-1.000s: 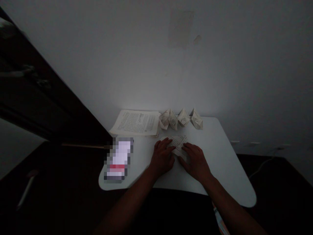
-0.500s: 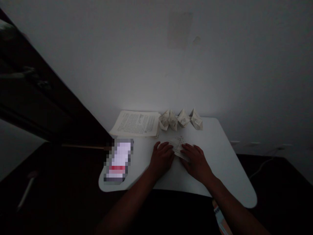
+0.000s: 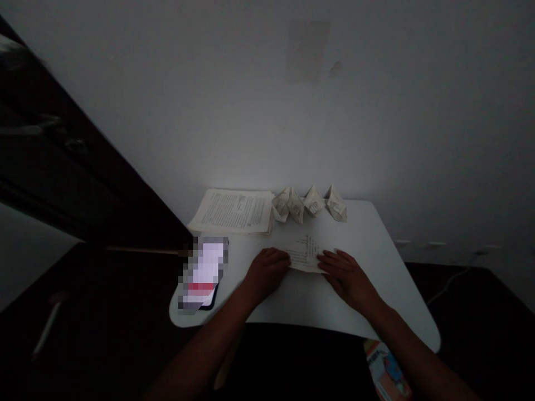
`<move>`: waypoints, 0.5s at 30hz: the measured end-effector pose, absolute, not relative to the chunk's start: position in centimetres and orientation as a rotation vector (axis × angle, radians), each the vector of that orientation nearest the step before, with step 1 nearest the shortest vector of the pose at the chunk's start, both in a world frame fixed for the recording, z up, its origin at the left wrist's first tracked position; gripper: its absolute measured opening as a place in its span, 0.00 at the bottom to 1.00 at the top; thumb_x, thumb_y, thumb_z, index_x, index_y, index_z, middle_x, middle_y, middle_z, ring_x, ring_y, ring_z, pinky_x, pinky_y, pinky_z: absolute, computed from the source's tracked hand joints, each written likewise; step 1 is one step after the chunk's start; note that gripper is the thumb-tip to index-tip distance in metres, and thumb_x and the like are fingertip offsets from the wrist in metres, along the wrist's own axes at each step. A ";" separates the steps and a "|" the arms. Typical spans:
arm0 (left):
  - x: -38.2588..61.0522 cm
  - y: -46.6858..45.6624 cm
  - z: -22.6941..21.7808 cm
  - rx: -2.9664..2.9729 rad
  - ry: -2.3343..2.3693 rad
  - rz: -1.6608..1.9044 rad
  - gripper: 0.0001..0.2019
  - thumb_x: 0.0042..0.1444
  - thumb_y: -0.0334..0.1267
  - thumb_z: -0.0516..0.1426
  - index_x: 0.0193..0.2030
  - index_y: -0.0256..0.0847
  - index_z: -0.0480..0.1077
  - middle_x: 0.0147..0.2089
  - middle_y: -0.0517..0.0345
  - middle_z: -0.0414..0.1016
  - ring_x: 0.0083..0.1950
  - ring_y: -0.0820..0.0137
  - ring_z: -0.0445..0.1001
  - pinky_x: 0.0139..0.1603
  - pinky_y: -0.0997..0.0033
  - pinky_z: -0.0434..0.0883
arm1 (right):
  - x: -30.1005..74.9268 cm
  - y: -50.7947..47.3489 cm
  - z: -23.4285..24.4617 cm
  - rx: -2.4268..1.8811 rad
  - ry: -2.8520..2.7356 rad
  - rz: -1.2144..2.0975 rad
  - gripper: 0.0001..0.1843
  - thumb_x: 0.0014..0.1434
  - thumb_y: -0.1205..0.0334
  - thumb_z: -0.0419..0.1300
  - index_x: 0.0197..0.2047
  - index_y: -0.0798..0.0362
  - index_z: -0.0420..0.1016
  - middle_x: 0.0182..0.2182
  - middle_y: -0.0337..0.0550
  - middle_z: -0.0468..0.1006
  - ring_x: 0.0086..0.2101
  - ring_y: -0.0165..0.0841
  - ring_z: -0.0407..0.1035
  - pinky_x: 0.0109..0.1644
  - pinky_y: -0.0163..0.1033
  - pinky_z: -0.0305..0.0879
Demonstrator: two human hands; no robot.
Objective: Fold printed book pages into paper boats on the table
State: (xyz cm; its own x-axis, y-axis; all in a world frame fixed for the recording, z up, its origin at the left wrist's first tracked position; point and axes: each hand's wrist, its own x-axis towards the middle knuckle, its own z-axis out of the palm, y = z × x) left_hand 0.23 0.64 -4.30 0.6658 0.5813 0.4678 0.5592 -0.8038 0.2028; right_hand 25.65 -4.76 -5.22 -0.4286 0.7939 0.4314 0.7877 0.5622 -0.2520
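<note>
A printed, folded piece of paper [image 3: 304, 257] lies on the white table between my hands, its near edge slightly lifted. My left hand [image 3: 266, 273] is closed at the paper's left end, fingers curled together over the edge. On the right end rest the fingertips of my right hand [image 3: 350, 277], its fingers stretched out and its thumb apart below them. Beyond the paper, several folded paper shapes [image 3: 314, 202] with pointed tips stand in a row, made of similar printed paper.
A stack of printed sheets [image 3: 234, 210] lies at the table's back left. In front of it is a phone [image 3: 204, 273], its screen blurred out. The table [image 3: 380, 245] stands against a wall, with a dark door [image 3: 83, 145] at left. A colourful package [image 3: 387, 370] shows below the right arm.
My hands have moved apart and slightly toward me. More of the paper now shows between them, looking wider and flatter than before.
</note>
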 end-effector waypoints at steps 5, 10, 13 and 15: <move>0.2 0.5 -3.9 2.732 1.048 0.811 0.07 0.58 0.35 0.53 0.35 0.41 0.73 0.39 0.56 0.75 0.42 0.68 0.69 0.45 0.65 0.65 | 25.9 -4.8 -5.3 -1.313 -2.203 0.026 0.10 0.59 0.62 0.55 0.43 0.47 0.75 0.46 0.42 0.77 0.50 0.38 0.68 0.57 0.54 0.57; 0.1 0.7 -4.1 2.566 1.273 0.828 0.05 0.54 0.38 0.57 0.34 0.41 0.73 0.49 0.53 0.70 0.52 0.63 0.64 0.53 0.59 0.62 | 25.8 -4.6 -5.2 -1.393 -2.090 0.067 0.07 0.57 0.57 0.57 0.35 0.47 0.77 0.44 0.41 0.78 0.48 0.39 0.69 0.55 0.54 0.57; 0.0 0.8 -4.1 2.516 1.347 0.817 0.05 0.52 0.40 0.59 0.31 0.41 0.73 0.54 0.53 0.66 0.57 0.60 0.60 0.56 0.56 0.59 | 26.0 -4.4 -5.3 -1.407 -2.048 0.093 0.08 0.56 0.55 0.58 0.34 0.47 0.77 0.43 0.42 0.78 0.47 0.40 0.69 0.54 0.54 0.59; 0.1 0.9 -3.9 2.503 1.373 0.779 0.06 0.52 0.41 0.59 0.30 0.41 0.73 0.56 0.52 0.65 0.58 0.59 0.59 0.57 0.54 0.58 | 26.1 -4.3 -5.4 -1.415 -2.027 0.110 0.08 0.56 0.54 0.59 0.33 0.47 0.77 0.41 0.42 0.79 0.46 0.40 0.69 0.53 0.53 0.60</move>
